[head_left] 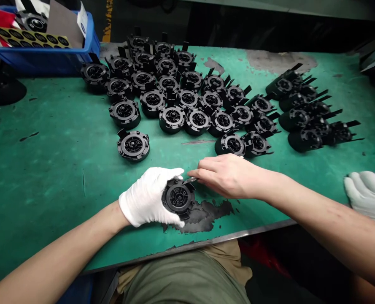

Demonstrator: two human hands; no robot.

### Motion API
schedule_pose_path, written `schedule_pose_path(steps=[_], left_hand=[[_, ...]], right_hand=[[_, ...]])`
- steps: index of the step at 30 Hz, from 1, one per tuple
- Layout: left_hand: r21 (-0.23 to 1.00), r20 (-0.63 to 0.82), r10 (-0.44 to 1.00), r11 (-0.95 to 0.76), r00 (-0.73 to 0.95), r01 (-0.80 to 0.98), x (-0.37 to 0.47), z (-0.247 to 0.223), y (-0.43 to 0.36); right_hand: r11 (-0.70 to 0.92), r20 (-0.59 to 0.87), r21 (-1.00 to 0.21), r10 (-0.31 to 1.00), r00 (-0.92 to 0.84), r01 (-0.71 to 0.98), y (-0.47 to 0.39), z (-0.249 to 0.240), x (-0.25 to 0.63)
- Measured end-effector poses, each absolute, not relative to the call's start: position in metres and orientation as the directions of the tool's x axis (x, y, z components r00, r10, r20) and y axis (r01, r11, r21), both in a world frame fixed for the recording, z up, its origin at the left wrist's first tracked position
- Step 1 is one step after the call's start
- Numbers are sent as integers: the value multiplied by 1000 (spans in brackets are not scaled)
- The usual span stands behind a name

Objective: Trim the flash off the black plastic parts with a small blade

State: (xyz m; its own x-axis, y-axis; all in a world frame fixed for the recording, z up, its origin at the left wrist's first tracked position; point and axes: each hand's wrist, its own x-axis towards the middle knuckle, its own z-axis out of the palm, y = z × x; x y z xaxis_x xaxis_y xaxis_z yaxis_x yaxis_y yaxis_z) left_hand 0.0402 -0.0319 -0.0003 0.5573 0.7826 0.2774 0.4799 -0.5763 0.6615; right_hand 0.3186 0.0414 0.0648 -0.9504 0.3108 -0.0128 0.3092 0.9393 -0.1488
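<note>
My left hand [149,197], in a white glove, grips a round black plastic part [179,197] from its left side, thumb and fingers around the rim. The part's ribbed round face is turned up. My right hand [225,175] is bare and pinches a small metal tool [190,180], whose tip meets the part's upper right rim. Most of the tool is hidden in the fingers. A similar black part [133,145] sits alone on the green table [60,169], up and to the left of my hands.
Several like black parts [187,98] stand grouped beyond my hands, and more [304,139] at the right. A blue bin [57,63] with stickers is at the back left. Another person's gloved hand [369,194] rests at the right edge.
</note>
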Motion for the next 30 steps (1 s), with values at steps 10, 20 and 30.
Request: schedule_pose_path(steps=[10,20,30], left_hand=[[668,303,751,-607,587,432,38,1,-29],[737,274,764,-557,584,383,42,11,-24],[731,270,763,-560,588,391,38,4,-26]], right_hand=[[987,-108,-77,131,-986,140,57,70,307],[992,-57,-116,37,-998,44,65,74,305],[980,-41,-133,145,-989,149,82,75,316]])
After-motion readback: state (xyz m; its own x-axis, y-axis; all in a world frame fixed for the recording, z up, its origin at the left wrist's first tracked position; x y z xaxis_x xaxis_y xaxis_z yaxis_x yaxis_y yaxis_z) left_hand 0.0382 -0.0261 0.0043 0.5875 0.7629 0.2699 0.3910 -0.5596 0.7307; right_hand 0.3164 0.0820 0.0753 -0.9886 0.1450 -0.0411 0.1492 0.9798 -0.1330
